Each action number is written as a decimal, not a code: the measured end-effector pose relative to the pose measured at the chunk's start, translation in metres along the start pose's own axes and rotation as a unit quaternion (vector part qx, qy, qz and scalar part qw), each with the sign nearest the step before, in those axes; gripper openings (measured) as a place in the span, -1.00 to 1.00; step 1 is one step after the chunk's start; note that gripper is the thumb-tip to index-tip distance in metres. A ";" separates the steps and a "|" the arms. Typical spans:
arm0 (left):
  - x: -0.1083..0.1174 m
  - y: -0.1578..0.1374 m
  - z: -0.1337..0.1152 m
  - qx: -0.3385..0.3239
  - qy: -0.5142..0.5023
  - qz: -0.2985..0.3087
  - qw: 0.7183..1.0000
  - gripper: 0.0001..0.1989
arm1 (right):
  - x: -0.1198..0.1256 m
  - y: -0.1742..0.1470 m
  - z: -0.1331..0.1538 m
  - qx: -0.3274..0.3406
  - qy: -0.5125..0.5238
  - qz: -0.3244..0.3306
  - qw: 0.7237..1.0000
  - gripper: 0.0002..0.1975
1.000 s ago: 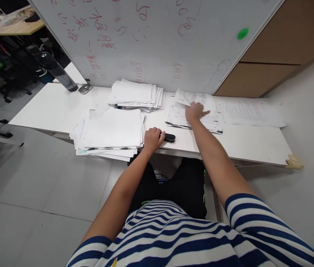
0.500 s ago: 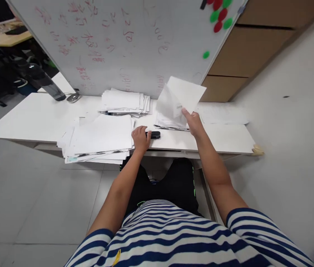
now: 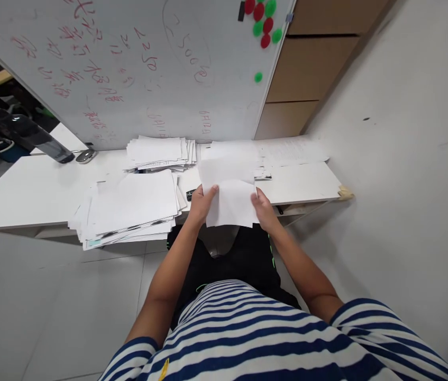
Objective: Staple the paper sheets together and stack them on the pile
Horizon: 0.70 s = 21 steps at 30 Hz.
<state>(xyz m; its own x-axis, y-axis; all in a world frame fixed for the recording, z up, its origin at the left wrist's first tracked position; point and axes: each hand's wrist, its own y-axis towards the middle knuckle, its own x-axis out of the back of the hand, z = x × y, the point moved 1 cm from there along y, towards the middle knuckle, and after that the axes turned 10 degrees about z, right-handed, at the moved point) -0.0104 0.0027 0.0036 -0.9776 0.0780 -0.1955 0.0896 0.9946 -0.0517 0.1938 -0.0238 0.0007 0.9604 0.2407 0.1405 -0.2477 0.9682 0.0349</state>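
White paper sheets (image 3: 231, 206) are held in front of me at the desk's front edge, one hand at each side. My left hand (image 3: 202, 205) grips their left edge with the thumb on top. At the right edge, my right hand (image 3: 264, 210) closes on the same sheets, its fingers a little blurred. A black stapler (image 3: 190, 195) lies on the desk just left of my left hand, mostly hidden by it. Behind the held sheets, another paper pile (image 3: 263, 173) is largely covered.
A large paper stack (image 3: 132, 198) overhangs the desk (image 3: 29, 185) at front left, with a smaller stack (image 3: 156, 152) behind it. A bottle (image 3: 45, 142) and a mouse (image 3: 85, 155) stand further left. The whiteboard (image 3: 148, 95) rises along the back.
My left hand has let go of the stapler and taken the sheets' left edge. My right hand has brought the sheets down and toward me, now held flatter. The view has shifted right.
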 end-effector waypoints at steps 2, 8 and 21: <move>-0.009 0.003 -0.007 -0.044 -0.011 -0.007 0.999 -0.50 | -0.007 -0.003 0.005 0.018 -0.021 -0.042 0.999 -0.37; -0.021 0.012 -0.045 -0.137 -0.060 0.035 0.988 -0.44 | 0.000 0.011 0.033 0.048 -0.012 -0.089 0.995 -0.53; -0.053 0.044 0.012 -0.153 0.187 0.091 0.966 -0.61 | 0.006 0.044 -0.063 0.024 -0.193 -0.224 0.955 -0.43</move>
<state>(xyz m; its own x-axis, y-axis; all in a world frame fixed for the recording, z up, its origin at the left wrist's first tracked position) 0.0480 0.0417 0.0000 -0.9565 0.2158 0.1961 0.2621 0.9312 0.2534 0.1969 0.0242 -0.0595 0.8551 -0.2490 0.4548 0.1627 0.9617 0.2207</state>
